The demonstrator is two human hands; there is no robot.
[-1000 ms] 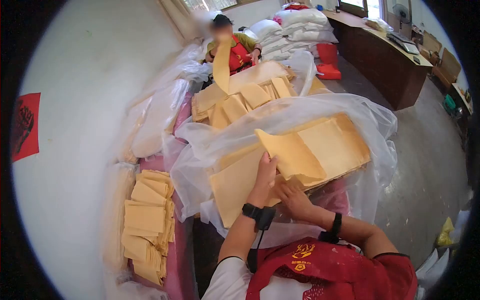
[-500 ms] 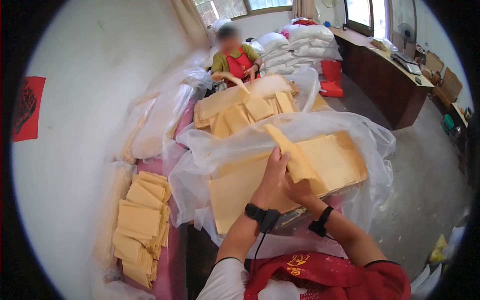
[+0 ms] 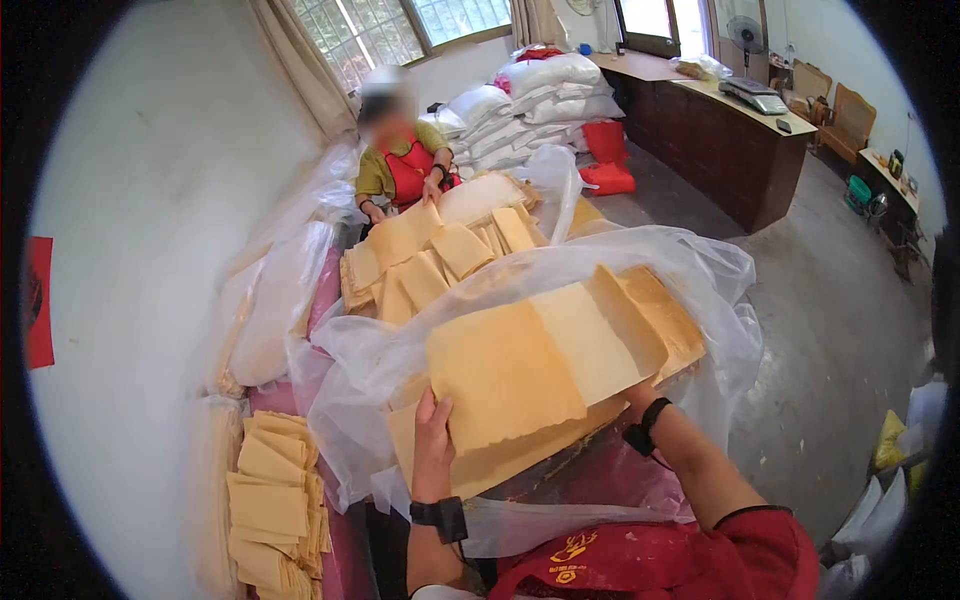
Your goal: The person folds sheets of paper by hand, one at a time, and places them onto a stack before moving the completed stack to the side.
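Note:
A thin, pale-yellow sheet point(image 3: 505, 370) with ragged edges is spread out above the stack, its right part lighter and bent up at the side. My left hand point(image 3: 433, 430) pinches its near left edge, thumb on top. At the sheet's near right edge is my right hand point(image 3: 640, 396), closed on it, with most of its fingers hidden underneath. Below lies a stack of similar sheets point(image 3: 665, 315) on clear plastic film point(image 3: 730, 290).
Folded yellow sheets point(image 3: 270, 500) are piled at the lower left. Across the table, a co-worker point(image 3: 405, 165) in a red apron handles sheets on another pile point(image 3: 420, 270). White sacks point(image 3: 545, 110) are stacked behind, and a brown counter point(image 3: 710, 140) stands to the right.
The folded sheet has been opened out flat toward the left. My left hand has moved left and down with its edge. The co-worker has lowered a sheet onto the far pile.

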